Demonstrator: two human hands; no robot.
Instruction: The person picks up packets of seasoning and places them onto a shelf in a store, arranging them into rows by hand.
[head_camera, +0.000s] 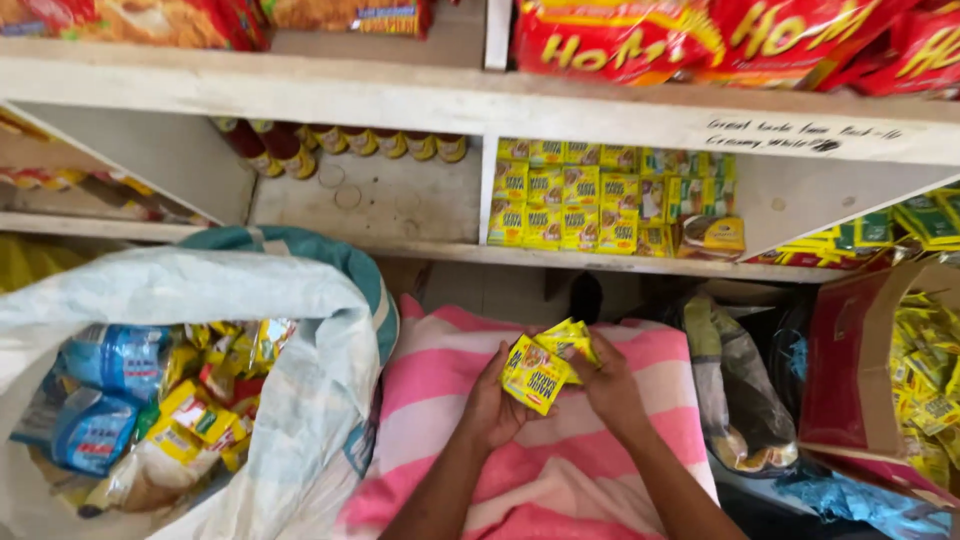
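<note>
My left hand (493, 405) and my right hand (606, 385) meet over a pink and white striped cloth (450, 400) at the lower middle. Together they hold a small stack of yellow sachets (545, 362). The left fingers pinch the front sachet, and the right hand grips those behind it. Straight ahead, a white shelf compartment (590, 262) holds rows of the same yellow sachets (570, 200) standing on edge.
A big white woven sack (300, 300) on the left is open, full of mixed packets and blue pouches. A red carton (850, 370) of yellow sachets stands at right. Dark plastic bags (740, 390) lie beside it. Red packets (700, 40) fill the top shelf; small bottles (340, 140) line the left compartment.
</note>
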